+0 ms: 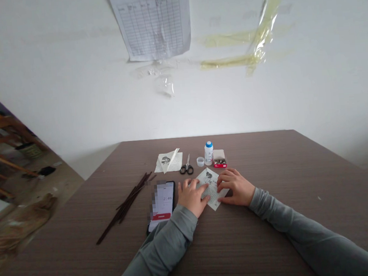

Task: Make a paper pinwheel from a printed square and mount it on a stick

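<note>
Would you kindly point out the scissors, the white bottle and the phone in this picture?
Scissors (187, 160): head view, on the metal blades.
White bottle (208, 155): head view, on its white body, below the blue cap.
Phone (163, 199): head view, on the lit screen.

Left hand and right hand lie flat on a printed paper sheet, set diagonally on the brown wood-grain surface. Smartphone just beside left hand; thin dark sticks farther left. Far side: scissors, white bottle, red tin, second printed sheet.
</note>
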The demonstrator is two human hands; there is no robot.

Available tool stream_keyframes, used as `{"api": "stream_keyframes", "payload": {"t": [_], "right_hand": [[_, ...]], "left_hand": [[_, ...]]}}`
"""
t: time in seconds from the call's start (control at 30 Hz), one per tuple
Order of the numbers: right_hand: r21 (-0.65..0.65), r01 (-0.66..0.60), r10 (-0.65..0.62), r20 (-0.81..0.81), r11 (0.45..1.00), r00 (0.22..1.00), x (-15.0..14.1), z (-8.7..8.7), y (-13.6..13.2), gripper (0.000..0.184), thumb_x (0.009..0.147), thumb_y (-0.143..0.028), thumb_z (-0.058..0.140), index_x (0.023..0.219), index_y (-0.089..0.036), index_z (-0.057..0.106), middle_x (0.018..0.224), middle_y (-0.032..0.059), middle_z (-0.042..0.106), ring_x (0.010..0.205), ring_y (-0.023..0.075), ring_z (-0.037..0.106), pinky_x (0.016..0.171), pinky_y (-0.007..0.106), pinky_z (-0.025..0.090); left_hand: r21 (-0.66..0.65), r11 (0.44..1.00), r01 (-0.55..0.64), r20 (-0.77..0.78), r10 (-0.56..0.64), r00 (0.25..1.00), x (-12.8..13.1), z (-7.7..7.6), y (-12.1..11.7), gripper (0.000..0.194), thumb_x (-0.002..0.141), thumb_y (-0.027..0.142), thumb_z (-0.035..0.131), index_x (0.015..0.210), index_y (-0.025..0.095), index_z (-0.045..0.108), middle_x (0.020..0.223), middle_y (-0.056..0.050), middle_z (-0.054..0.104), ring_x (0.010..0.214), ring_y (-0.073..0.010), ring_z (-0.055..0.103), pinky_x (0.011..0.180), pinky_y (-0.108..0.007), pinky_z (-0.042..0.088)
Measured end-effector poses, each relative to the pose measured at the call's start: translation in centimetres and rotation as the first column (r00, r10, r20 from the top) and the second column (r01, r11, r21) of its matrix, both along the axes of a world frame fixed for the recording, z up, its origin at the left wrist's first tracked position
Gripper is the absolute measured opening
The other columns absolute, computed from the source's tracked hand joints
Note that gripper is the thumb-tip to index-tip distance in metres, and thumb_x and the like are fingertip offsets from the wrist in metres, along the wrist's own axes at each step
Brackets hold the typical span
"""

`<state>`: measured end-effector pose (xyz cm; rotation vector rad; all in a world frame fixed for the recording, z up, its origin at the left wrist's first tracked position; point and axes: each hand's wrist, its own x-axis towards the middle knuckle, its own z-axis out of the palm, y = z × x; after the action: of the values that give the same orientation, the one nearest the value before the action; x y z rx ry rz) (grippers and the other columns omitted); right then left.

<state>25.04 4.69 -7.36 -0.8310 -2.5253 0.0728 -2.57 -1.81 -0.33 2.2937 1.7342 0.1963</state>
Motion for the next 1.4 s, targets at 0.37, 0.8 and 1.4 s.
{"api": "stream_keyframes", "payload": {"t": [0.37,0.8,1.4], "right_hand": [[0.036,0.071,-0.07,-0.031,0.997,0.997,-0.5,-1.9,0.1,0.031,0.093,-0.053,0.113,0.112,-0.035,0.097,0.117,0.0057,0.097,0.136,0.0401,0.087,0.143,0.072,0.053],[0.112,-0.008,0.01,-0.023,0.994,1.0,0.4,-0.5,-0.4,0.045,0.1,-0.014,0.079,0.138,-0.033,0.095,0.127,0.0075,0.101,0.143,0.0387,0.091,0.148,0.077,0.053],[-0.098,0.26,-0.268,-0.078,0.961,0.96,-1.1,-1.1,-2.2,0.026,0.124,-0.036,0.077,0.107,-0.035,0.097,0.12,0.0076,0.102,0.14,0.039,0.092,0.142,0.075,0.061]], "left_hand": [[-0.047,0.999,-0.014,-0.018,0.014,1.0,0.2,0.4,-0.1,0.053,0.119,0.032,0.087,0.172,0.035,0.09,0.184,-0.013,0.078,0.182,-0.0504,0.059,0.157,-0.086,0.041],[-0.039,0.999,-0.014,-0.014,0.013,1.0,0.1,0.4,-0.1,0.051,0.118,0.03,0.088,0.169,0.034,0.091,0.182,-0.015,0.08,0.182,-0.0499,0.059,0.157,-0.086,0.041],[-0.008,1.0,-0.018,0.063,0.018,0.998,0.1,0.0,0.2,0.038,0.108,0.021,0.098,0.144,0.03,0.095,0.174,-0.013,0.087,0.184,-0.0478,0.063,0.159,-0.086,0.04]]}}
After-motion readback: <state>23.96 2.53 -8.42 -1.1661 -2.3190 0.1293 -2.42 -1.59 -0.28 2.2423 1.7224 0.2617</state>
